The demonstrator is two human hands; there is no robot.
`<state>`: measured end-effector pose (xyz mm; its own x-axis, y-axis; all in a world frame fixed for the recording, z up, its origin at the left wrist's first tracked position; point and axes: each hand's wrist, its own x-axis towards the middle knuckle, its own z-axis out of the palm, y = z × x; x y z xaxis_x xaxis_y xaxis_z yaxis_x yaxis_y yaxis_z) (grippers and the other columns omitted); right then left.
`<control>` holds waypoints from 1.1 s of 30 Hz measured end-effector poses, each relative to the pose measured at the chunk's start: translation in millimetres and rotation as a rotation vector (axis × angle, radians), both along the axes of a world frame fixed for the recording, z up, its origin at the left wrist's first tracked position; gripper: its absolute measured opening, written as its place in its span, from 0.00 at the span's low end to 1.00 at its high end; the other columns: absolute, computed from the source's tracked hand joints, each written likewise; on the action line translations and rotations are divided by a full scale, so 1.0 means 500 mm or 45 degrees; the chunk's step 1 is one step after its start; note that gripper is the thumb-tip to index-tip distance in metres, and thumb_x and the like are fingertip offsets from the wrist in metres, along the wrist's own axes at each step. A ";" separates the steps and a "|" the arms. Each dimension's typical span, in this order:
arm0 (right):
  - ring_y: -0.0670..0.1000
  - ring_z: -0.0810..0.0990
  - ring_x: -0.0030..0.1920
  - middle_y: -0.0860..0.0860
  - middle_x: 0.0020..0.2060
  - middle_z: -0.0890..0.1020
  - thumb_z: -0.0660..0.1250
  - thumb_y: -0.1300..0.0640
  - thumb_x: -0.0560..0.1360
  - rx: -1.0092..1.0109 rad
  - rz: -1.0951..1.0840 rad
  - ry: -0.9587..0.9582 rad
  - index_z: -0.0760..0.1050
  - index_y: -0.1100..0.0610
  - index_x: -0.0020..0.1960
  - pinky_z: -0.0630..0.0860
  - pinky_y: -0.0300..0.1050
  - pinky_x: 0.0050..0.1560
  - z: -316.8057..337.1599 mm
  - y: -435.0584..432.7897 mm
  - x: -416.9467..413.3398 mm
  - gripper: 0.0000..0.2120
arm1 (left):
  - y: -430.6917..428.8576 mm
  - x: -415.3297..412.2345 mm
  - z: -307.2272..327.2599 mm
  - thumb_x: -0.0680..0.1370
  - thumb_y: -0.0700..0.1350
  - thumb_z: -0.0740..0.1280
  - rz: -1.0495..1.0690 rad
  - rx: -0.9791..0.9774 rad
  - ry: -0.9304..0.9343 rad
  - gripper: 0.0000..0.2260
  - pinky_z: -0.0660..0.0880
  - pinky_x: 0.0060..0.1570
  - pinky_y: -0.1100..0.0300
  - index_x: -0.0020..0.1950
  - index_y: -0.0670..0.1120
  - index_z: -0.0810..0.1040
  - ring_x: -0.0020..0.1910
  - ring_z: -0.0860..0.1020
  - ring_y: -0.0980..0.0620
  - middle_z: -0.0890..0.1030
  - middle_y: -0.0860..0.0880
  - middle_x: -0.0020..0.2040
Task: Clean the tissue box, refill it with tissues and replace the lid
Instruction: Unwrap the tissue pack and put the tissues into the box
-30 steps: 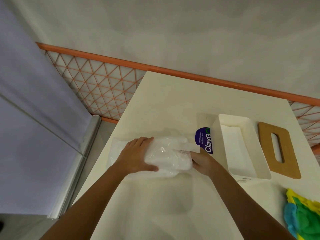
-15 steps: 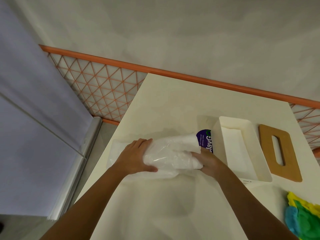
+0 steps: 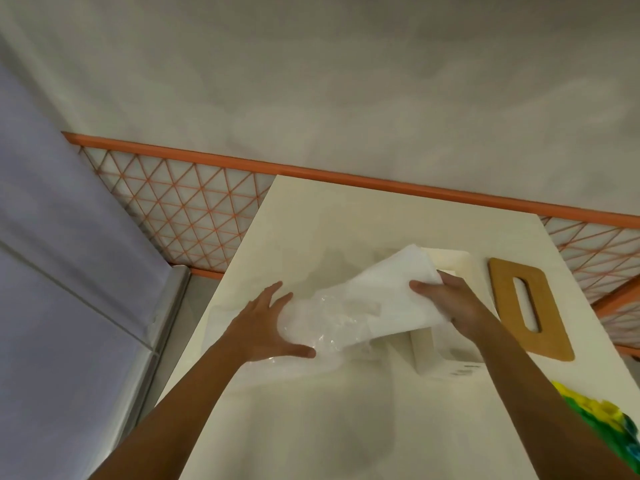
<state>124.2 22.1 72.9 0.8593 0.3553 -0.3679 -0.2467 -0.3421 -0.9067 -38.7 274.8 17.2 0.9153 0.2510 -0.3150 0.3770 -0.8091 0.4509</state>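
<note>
A white stack of tissues [image 3: 391, 292] is half out of its clear plastic wrapper [image 3: 322, 327]. My right hand [image 3: 446, 299] grips the stack's right end and holds it tilted up over the white tissue box [image 3: 429, 355], hiding most of the box's opening. My left hand [image 3: 263, 327] holds the crumpled wrapper at its left end, low above the table. The wooden lid [image 3: 530, 306] with its oval slot lies flat on the table to the right of the box.
A yellow, green and blue cloth [image 3: 609, 424] lies at the table's right front edge. The cream table [image 3: 311, 427] ends at the left, with floor below. An orange lattice rail [image 3: 194, 202] runs behind the table along the wall.
My right hand has pulled the tissue stack out of the wrapper to the right and lifted it over the box. My left hand kept hold of the wrapper. The purple label is hidden now.
</note>
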 end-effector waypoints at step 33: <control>0.52 0.80 0.49 0.50 0.46 0.81 0.68 0.59 0.73 0.260 -0.442 -0.112 0.74 0.58 0.58 0.77 0.47 0.45 0.095 -0.126 0.028 0.14 | -0.202 0.301 0.155 0.78 0.37 0.57 0.305 -1.011 -0.201 0.23 0.68 0.53 0.58 0.72 0.48 0.58 0.55 0.69 0.50 0.70 0.51 0.57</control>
